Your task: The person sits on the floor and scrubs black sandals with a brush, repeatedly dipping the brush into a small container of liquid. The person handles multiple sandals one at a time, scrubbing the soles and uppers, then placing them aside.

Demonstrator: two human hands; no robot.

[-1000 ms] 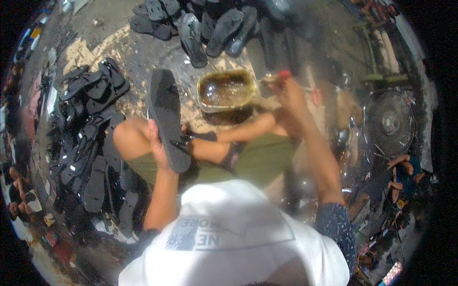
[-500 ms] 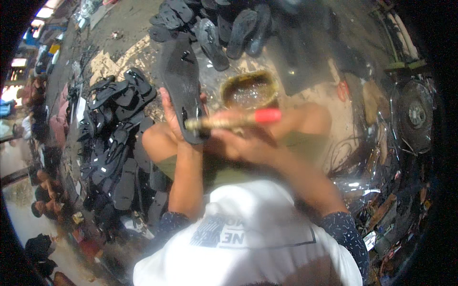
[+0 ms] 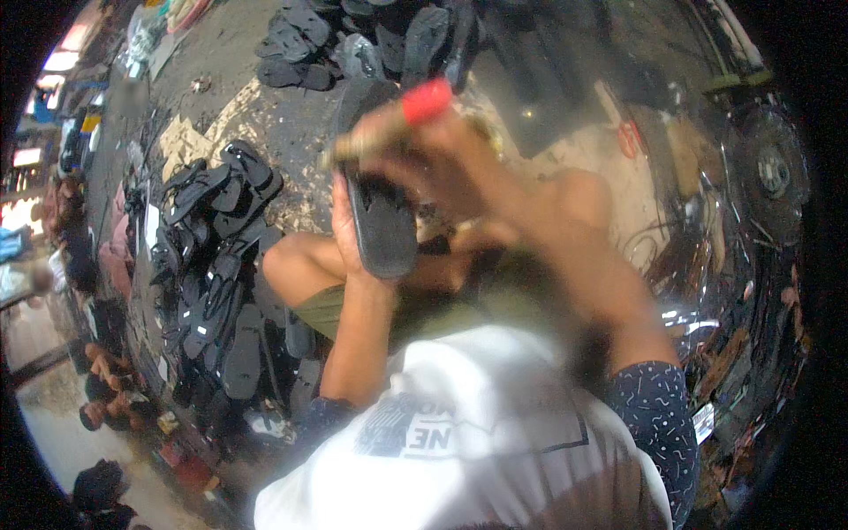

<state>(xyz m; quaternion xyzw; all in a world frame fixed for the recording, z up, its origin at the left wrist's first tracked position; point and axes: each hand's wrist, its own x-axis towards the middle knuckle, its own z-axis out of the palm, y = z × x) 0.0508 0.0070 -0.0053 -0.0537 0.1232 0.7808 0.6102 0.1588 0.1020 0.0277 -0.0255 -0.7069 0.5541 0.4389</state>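
Observation:
A long black sandal sole (image 3: pixel 389 234) lies lengthwise over my lap. My left hand (image 3: pixel 344 221) grips it from its left edge, fingers partly hidden beneath. Above its far half is my right hand (image 3: pixel 433 163), blurred by motion and closed around a wooden-handled tool (image 3: pixel 375 141) with a bright red end. The tool's other end is at the sole's left edge; whether it touches cannot be made out. Just behind my right hand, a yellowish bowl (image 3: pixel 488 132) shows only part of its rim.
Many black sandals (image 3: pixel 216 199) are heaped to my left, and another pile (image 3: pixel 305 40) lies at the far side. Dark sheets (image 3: pixel 548 88) spread beyond my right hand. A red-handled item (image 3: pixel 628 140) and a wheel (image 3: pixel 770 175) are at the right.
My right hand has moved away from me with the tool, from the sole's near end to its far half. It now covers most of the bowl. The sole has shifted and sits at a different angle.

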